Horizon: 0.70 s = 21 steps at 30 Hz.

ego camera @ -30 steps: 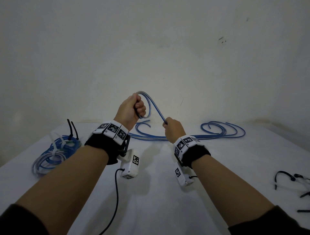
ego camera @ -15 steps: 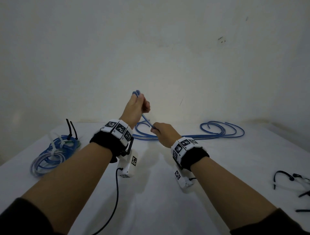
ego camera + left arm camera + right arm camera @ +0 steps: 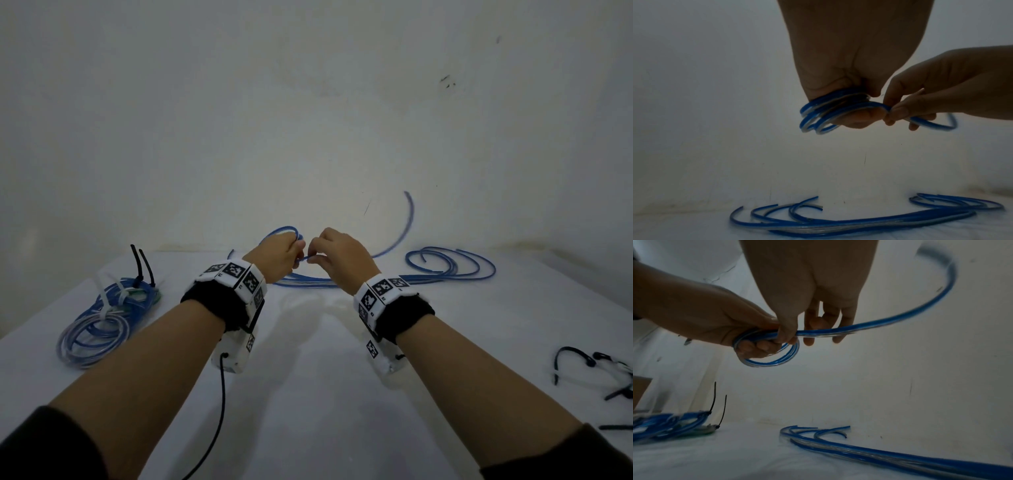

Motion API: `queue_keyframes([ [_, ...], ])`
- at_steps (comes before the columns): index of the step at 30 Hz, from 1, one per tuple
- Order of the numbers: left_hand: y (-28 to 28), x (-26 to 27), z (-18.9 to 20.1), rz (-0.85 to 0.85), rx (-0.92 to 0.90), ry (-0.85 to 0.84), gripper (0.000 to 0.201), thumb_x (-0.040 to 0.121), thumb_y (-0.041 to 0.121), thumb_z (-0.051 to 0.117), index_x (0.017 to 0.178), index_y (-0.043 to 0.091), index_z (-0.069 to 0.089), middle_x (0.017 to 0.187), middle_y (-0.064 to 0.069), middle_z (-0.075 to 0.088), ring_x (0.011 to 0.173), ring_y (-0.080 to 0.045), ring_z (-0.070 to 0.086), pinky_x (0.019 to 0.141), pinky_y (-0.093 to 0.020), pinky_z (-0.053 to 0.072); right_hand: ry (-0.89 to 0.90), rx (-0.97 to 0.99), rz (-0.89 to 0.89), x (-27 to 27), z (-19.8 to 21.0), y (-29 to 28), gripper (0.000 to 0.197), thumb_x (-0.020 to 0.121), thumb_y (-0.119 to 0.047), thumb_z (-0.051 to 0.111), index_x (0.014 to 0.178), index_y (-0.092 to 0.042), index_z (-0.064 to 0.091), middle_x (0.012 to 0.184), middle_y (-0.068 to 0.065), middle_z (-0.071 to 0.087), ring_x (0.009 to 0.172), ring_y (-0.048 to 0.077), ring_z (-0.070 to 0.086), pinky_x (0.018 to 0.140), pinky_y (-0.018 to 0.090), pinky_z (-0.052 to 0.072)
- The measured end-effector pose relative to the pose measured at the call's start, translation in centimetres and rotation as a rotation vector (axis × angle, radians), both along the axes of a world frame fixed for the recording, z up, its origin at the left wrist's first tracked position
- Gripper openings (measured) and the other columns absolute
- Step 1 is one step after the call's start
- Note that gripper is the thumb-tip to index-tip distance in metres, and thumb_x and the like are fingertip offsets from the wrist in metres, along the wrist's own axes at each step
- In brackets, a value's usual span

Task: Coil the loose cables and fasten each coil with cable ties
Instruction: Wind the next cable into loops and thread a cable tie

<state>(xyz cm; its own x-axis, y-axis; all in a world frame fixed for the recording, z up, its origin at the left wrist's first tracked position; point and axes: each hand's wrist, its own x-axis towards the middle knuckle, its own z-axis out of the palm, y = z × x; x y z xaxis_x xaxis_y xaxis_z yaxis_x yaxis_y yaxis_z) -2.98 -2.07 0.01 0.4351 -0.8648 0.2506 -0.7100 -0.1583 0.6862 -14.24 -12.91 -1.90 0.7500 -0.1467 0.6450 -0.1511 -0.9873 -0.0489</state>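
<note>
My left hand (image 3: pixel 284 251) grips a small coil of blue cable (image 3: pixel 824 112) above the table, with several loops wrapped round its fingers (image 3: pixel 754 345). My right hand (image 3: pixel 337 255) pinches the same cable (image 3: pixel 838 330) right beside the left hand's thumb. From that pinch the free tail (image 3: pixel 406 222) arcs up and to the right, blurred at its end. More loose blue cables (image 3: pixel 448 265) lie on the table behind both hands, seen also low in the left wrist view as loose blue cables (image 3: pixel 859 222).
Blue coils (image 3: pixel 102 315) fastened with white and black ties lie at the left of the white table (image 3: pixel 308 394). Loose black cable ties (image 3: pixel 589 366) lie at the right edge. A black lead (image 3: pixel 221 404) hangs from my left wrist unit. A wall stands close behind.
Both hands have come down and together. The big raised loop has been gathered into the left hand's coil, and the cable's free tail now swings up on the right.
</note>
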Motion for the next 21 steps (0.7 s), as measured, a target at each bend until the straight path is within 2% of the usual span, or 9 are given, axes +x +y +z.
queue_keyframes([
  [2,0.0,0.0,0.1,0.011,0.028,0.008,0.035,0.101,0.023,0.032,0.068,0.014,0.04,0.065,-0.001,0.049,0.057,-0.015,0.045,0.058,-0.026,0.038,-0.033,-0.152,-0.073,0.1,-0.1,0.1,0.018,0.081,-0.033,0.059,0.077,-0.019,0.069,0.068,0.003,0.063,0.057,0.029,0.055,0.054,0.032,0.04],
  [3,0.0,0.1,0.1,0.004,0.022,0.026,0.035,0.1,0.024,0.032,0.068,0.013,0.042,0.063,-0.002,0.048,0.056,-0.015,0.043,0.057,-0.026,0.036,-0.051,-0.182,-0.102,0.1,0.1,0.2,0.023,0.082,-0.04,0.054,0.075,-0.023,0.069,0.065,-0.002,0.063,0.058,0.026,0.054,0.058,0.032,0.038],
  [6,0.1,0.2,0.4,-0.02,-0.054,0.196,0.036,0.099,0.018,0.036,0.066,0.009,0.047,0.053,0.002,0.047,0.048,-0.012,0.039,0.05,-0.021,0.032,-0.087,-0.082,-0.098,-0.2,0.2,0.2,0.036,0.087,-0.049,0.042,0.086,-0.024,0.068,0.08,-0.008,0.067,0.083,0.024,0.052,0.077,0.035,0.026],
  [8,0.3,0.2,0.7,-0.017,-0.095,0.282,0.039,0.099,0.015,0.036,0.062,0.009,0.05,0.043,0.006,0.044,0.038,-0.007,0.036,0.042,-0.017,0.029,-0.029,0.022,-0.098,-0.3,0.4,-0.3,0.03,0.092,-0.043,0.045,0.096,-0.021,0.066,0.092,-0.007,0.066,0.095,0.023,0.046,0.083,0.034,0.022],
  [9,0.4,0.3,0.8,-0.026,-0.095,0.312,0.041,0.099,0.016,0.036,0.062,0.009,0.051,0.043,0.006,0.04,0.034,-0.005,0.033,0.039,-0.015,0.026,-0.014,0.043,-0.081,-0.2,0.4,-0.5,0.027,0.094,-0.038,0.046,0.099,-0.019,0.064,0.094,-0.005,0.066,0.095,0.024,0.046,0.085,0.035,0.025],
  [11,0.5,0.5,0.9,-0.052,-0.068,0.36,0.043,0.1,0.025,0.034,0.064,0.009,0.052,0.043,0.005,0.036,0.033,-0.006,0.028,0.037,-0.017,0.022,-0.011,0.114,0.019,-0.1,0.8,-0.4,0.025,0.096,-0.029,0.045,0.1,-0.012,0.062,0.093,0.005,0.064,0.089,0.028,0.051,0.082,0.041,0.039],
  [14,0.7,0.3,1.0,-0.102,0.019,0.391,0.05,0.1,0.04,0.031,0.066,0.011,0.051,0.041,0.009,0.033,0.036,-0.007,0.024,0.038,-0.017,0.02,-0.093,0.251,0.145,0.3,1.2,-0.1,0.021,0.094,-0.02,0.047,0.099,-0.004,0.06,0.092,0.013,0.063,0.085,0.029,0.056,0.077,0.039,0.045],
  [18,0.9,-0.2,1.5,-0.185,-0.008,0.498,0.043,0.101,0.037,0.029,0.067,0.013,0.043,0.043,0.01,0.029,0.036,-0.005,0.022,0.036,-0.014,0.02,-0.143,0.33,0.139,0.4,1.2,-0.3,0.016,0.094,-0.014,0.05,0.098,-0.001,0.059,0.093,0.014,0.064,0.086,0.026,0.057,0.077,0.034,0.045],
  [21,1.0,0.2,1.9,-0.208,-0.131,0.695,0.041,0.101,0.034,0.027,0.068,0.014,0.041,0.044,0.009,0.032,0.035,-0.004,0.023,0.035,-0.013,0.019,-0.079,0.39,0.067,0.1,0.7,-1.3,0.015,0.094,-0.007,0.046,0.102,-0.001,0.057,0.091,0.015,0.066,0.083,0.027,0.058,0.074,0.034,0.044],
])
